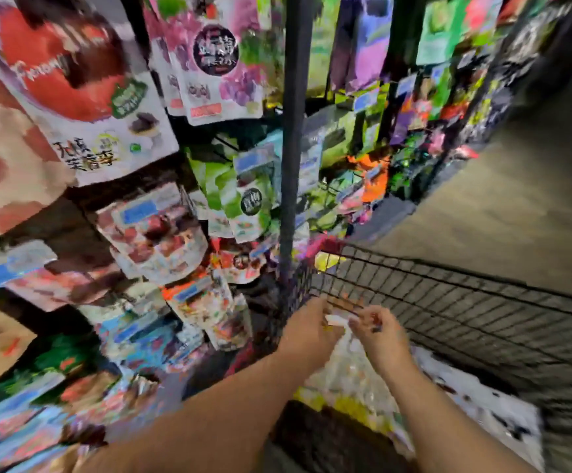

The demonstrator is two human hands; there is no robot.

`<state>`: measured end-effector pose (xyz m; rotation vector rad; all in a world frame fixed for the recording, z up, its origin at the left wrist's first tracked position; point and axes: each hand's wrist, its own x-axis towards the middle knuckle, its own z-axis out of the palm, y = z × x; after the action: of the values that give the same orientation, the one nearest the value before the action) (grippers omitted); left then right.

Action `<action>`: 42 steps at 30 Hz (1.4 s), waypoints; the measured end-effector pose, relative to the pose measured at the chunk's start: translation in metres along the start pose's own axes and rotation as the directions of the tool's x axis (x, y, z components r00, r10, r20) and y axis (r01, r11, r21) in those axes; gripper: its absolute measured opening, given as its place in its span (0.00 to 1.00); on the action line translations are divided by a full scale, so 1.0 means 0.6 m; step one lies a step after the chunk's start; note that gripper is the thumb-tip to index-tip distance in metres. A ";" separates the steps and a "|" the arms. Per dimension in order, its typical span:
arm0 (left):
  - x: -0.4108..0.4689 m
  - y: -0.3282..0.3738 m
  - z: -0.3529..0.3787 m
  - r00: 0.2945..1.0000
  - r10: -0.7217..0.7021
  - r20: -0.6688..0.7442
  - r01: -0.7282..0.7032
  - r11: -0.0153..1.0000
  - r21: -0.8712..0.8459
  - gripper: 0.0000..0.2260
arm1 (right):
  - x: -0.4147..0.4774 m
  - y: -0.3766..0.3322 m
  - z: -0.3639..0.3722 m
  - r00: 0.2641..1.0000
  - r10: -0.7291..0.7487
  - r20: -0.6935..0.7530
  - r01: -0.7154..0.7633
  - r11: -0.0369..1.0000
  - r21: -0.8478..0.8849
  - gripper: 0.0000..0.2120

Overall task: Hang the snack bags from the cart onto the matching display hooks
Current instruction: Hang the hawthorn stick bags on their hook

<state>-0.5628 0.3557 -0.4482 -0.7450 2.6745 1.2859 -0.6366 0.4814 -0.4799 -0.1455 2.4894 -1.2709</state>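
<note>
The view is blurred. Over the black wire cart point(482, 312) at the lower right, both of my hands hold one clear snack bag point(349, 373) with pale pieces and a yellow lower edge. My left hand point(308, 331) grips its top left corner. My right hand point(380, 332) pinches its white top strip from the right. The bag hangs down between my forearms. Display hooks are hidden behind the hanging bags on the rack point(293, 138) to the left.
Rows of snack bags hang on the rack: a white strawberry bag point(73, 87) at top left, purple grape bags point(216, 63), green bags point(243, 199). A white printed bag point(489, 414) lies in the cart. Grey floor point(516, 199) lies to the right.
</note>
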 end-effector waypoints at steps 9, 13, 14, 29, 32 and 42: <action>0.020 -0.029 0.210 0.802 -0.278 0.529 -0.179 0.732 0.657 0.23 | 0.016 0.295 -0.162 0.837 0.491 0.243 -0.328 0.805 -0.494 0.22; 0.025 -0.021 0.254 0.766 -0.293 0.572 -0.209 0.729 0.652 0.21 | 0.008 0.384 -0.198 0.750 0.623 0.222 -0.452 0.728 -0.515 0.28; 0.025 -0.018 0.262 0.768 -0.279 0.577 -0.227 0.724 0.652 0.21 | 0.005 0.398 -0.203 0.733 0.644 0.218 -0.466 0.709 -0.530 0.30; 0.034 -0.046 0.325 0.708 -0.305 0.637 -0.252 0.733 0.631 0.20 | -0.035 0.539 -0.269 0.621 0.769 -0.152 -0.782 0.620 -0.058 0.46; 0.034 -0.049 0.327 0.684 -0.335 0.648 -0.234 0.740 0.630 0.19 | -0.035 0.542 -0.272 0.588 0.806 -0.062 -0.801 0.570 -0.182 0.34; 0.030 -0.057 0.319 0.689 -0.312 0.654 -0.208 0.780 0.591 0.20 | -0.034 0.492 -0.214 0.775 0.574 0.264 -0.387 0.762 -0.520 0.11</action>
<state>-0.5885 0.4747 -0.6011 -0.1378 2.1165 0.4057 -0.6433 0.7601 -0.6417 0.1274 2.1809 -0.3899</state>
